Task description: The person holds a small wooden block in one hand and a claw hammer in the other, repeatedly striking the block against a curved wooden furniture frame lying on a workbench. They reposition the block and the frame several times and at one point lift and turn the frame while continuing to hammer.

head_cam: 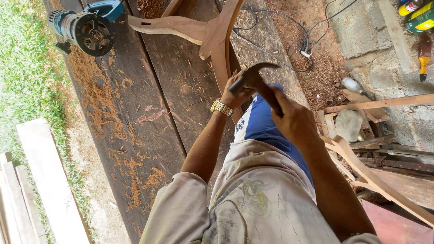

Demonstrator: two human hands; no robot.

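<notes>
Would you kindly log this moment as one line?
right hand: grips hammer | left hand: on curved wooden piece | bench: sawdust

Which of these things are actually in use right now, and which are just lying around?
In use: claw hammer in right hand; curved wooden piece steadied by left hand.

Lying about: blue power router, cable, spray cans, stone, loose planks.

The right hand grips a hammer; the left hand holds the curved wooden piece. A power tool lies at 10 o'clock.
</notes>
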